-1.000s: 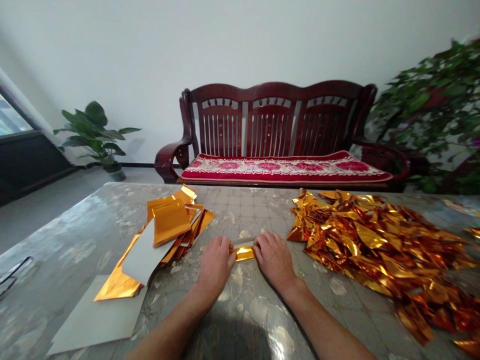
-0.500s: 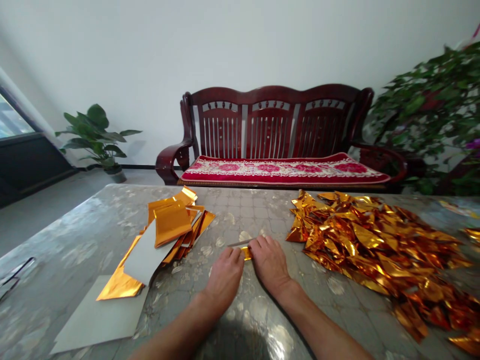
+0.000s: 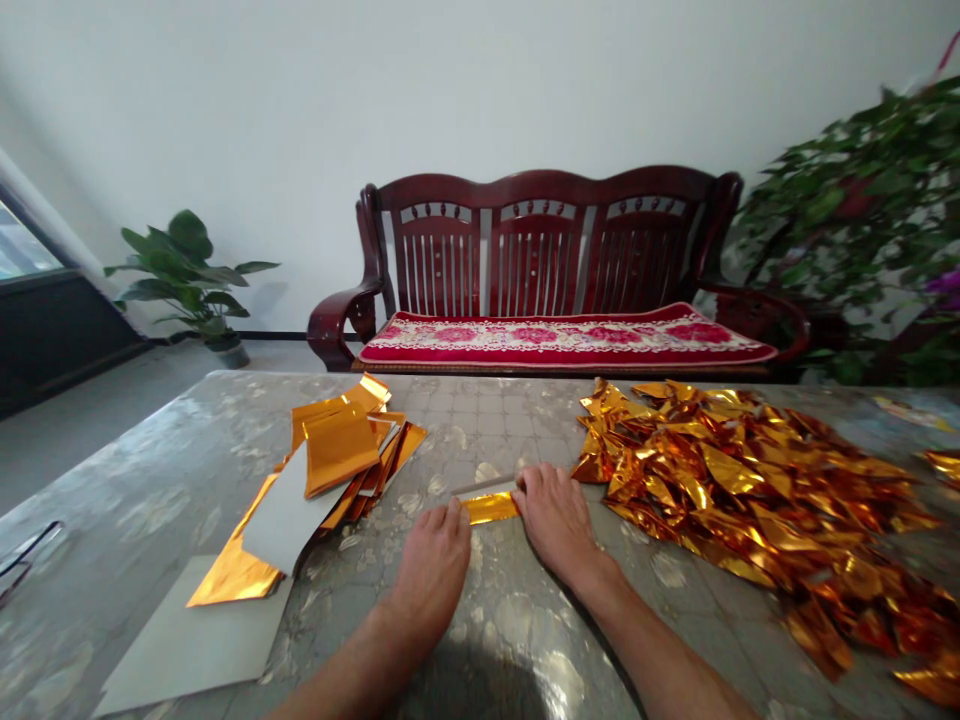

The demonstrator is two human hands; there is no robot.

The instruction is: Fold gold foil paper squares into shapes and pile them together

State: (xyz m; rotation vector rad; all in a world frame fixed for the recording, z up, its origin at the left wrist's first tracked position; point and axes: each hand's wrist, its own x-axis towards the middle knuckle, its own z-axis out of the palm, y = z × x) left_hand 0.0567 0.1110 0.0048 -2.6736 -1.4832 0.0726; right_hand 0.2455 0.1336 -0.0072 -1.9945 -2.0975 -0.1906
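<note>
Between my hands a strip of gold foil paper (image 3: 491, 508), with a grey-white edge along its far side, lies low over the table. My left hand (image 3: 435, 548) is closed on its left end, fingertips pressed together. On the right end, my right hand (image 3: 553, 512) is closed with the fingers curled over the paper. Left of my hands lies a loose stack of gold foil sheets (image 3: 341, 450), some with their pale backs up. A large pile of folded gold foil pieces (image 3: 720, 480) spreads to the right.
A patterned, glossy cover lies on the table (image 3: 517, 640). Glasses (image 3: 30, 560) rest at the left edge. Beyond the table stands a dark wooden bench (image 3: 532, 250) with a red floral cushion (image 3: 562, 340). Potted plants (image 3: 191, 275) stand on both sides.
My hands have moved apart along the strip, so more of its gold face shows between them. The foil stack and the pile lie as before.
</note>
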